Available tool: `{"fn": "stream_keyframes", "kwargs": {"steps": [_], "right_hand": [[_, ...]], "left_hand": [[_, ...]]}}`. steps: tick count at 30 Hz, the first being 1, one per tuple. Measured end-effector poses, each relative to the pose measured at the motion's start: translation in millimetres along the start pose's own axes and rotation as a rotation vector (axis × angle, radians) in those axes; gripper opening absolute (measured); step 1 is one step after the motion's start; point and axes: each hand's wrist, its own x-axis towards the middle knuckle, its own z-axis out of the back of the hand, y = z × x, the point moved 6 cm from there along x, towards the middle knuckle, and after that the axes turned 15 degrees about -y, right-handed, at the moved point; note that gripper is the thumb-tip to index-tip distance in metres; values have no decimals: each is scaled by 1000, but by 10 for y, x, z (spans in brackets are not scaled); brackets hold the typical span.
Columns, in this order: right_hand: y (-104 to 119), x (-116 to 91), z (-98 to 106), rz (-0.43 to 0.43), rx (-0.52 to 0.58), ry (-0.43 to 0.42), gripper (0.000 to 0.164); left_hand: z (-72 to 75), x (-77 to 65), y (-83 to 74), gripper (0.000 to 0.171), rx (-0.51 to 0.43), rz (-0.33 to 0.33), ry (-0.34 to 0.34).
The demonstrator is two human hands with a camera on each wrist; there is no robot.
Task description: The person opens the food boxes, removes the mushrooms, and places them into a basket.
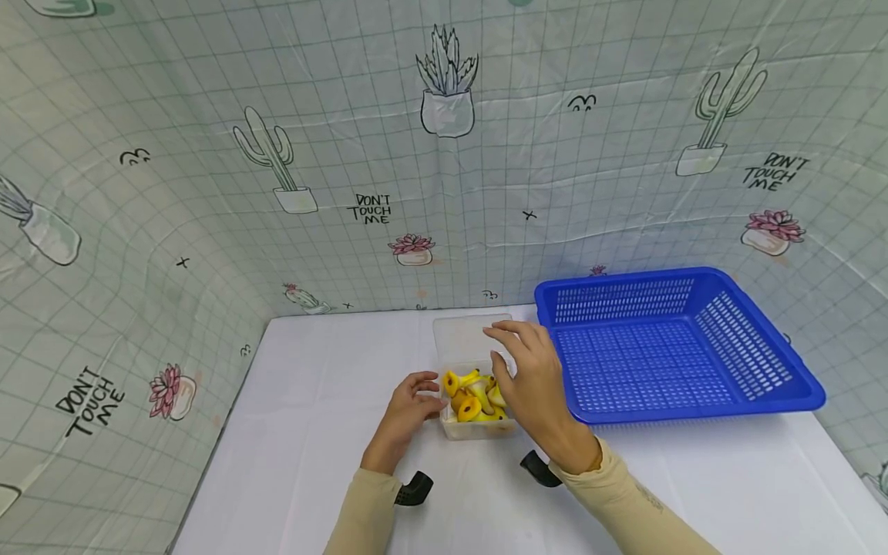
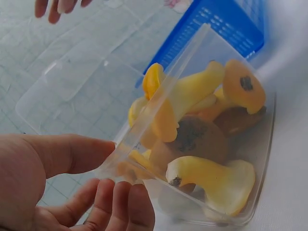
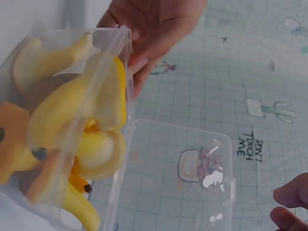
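A clear plastic box (image 1: 479,433) on the white table holds several yellow and orange pieces (image 2: 211,180), curved and flared like trumpets, with dark tips. Its transparent lid (image 3: 178,168) is swung back, away from the box's far side. My left hand (image 1: 411,408) rests at the box's left wall, thumb tip by the rim and fingers loosely bent along the outside. Above the box's right side and the lid is my right hand (image 1: 530,378), its fingers spread in a loose curve around nothing. The right wrist view catches only its fingertips (image 3: 291,207), apart from the lid.
A large blue plastic basket (image 1: 666,362) stands to the right of the box, close to my right hand. Behind the table hangs a grid-patterned cloth (image 1: 333,131) with cactus drawings. Black curved pieces (image 1: 416,489) stick out beside both wrists.
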Motion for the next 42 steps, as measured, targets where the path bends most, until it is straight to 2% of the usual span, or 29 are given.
{"fn": "stream_keyframes", "kwargs": {"steps": [8,18,25,36,42], "right_hand": [[-41,-184,-22,0,-17,180,36],[-120,-376,-157,51,-47,391,29],[-146,-432,-214,100,-15,469,27],[-189,-504,-306,195,20,638,28],[-184,-527,-363,288,34,650,23]], "left_hand": [[2,44,32,42,-4,63,-3],[23,58,42,39,-37,83,14],[31,74,49,38,-44,90,19],[31,68,23,38,-60,82,33],[35,47,-3,39,-70,72,28]]}}
